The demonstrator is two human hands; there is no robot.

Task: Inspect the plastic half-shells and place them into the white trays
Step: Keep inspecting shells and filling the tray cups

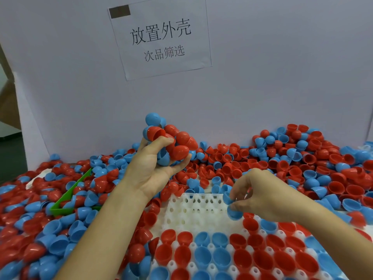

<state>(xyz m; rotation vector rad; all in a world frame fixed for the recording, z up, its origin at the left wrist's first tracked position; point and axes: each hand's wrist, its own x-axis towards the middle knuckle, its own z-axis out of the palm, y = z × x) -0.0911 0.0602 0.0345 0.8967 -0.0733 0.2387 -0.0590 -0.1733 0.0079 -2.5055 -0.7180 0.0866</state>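
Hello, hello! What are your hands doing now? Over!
Left hand grips a bunch of shells. Right hand pinches blue shell over white tray. Nothing blocking.

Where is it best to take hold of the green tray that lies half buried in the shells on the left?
Probably at the near corner of the green tray, pinching its raised rim from above and from the person's side. That corner and the long right edge stand clear of the loose half-shells, while the inside and far end are covered.
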